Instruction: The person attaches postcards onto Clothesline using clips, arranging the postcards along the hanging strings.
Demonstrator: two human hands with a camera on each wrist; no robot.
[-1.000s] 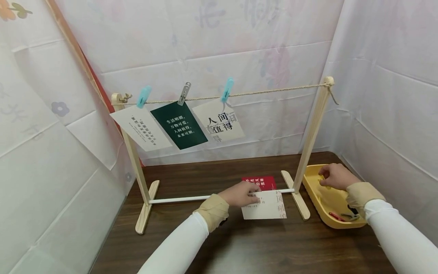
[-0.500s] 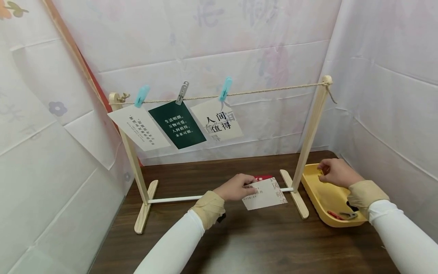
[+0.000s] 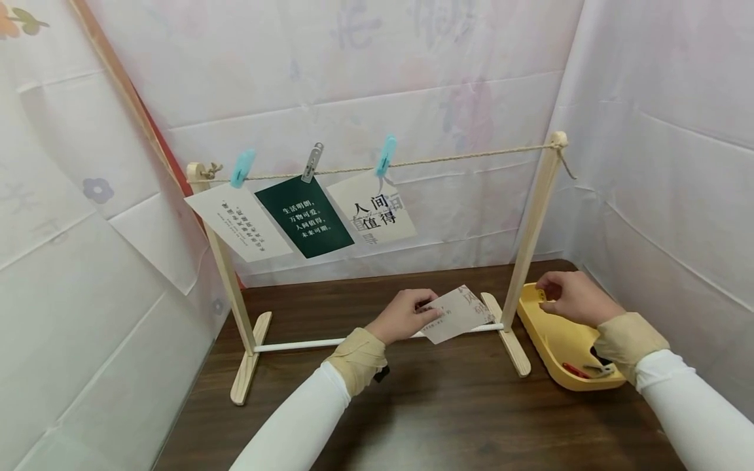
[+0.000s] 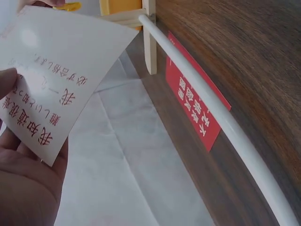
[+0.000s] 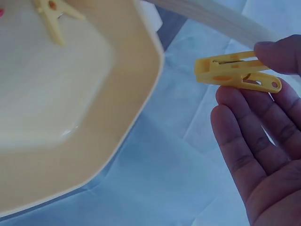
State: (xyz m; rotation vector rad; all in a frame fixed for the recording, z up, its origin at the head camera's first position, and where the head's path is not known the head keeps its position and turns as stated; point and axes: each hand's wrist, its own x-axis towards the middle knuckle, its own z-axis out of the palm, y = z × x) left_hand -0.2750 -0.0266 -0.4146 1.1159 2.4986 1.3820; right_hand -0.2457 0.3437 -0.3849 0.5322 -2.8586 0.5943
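My left hand (image 3: 403, 316) pinches a white card (image 3: 456, 315) with red lettering between thumb and fingers, tilted above the rack's white bottom bar (image 3: 312, 343). In the left wrist view the thumb lies on the printed face of the card (image 4: 61, 70). My right hand (image 3: 580, 299) is over the far end of the yellow tray (image 3: 548, 350). Between its thumb and fingers it holds a yellow clothespin (image 5: 235, 73), seen plainly in the right wrist view. Three cards hang from the rope (image 3: 471, 157): a white one (image 3: 238, 222), a dark green one (image 3: 305, 216) and a cream one (image 3: 372, 208).
Two light-blue clothespins (image 3: 385, 156) and a grey clothespin (image 3: 313, 162) grip the hanging cards. A red card (image 4: 195, 94) lies on the table behind the bottom bar. The tray holds a red clothespin (image 3: 575, 371) and others. The rack's right post (image 3: 536, 229) stands beside the tray.
My left hand has lifted the white card and tilted it, so it now covers the red card in the head view. My right hand has shifted slightly up and left with the yellow clothespin.
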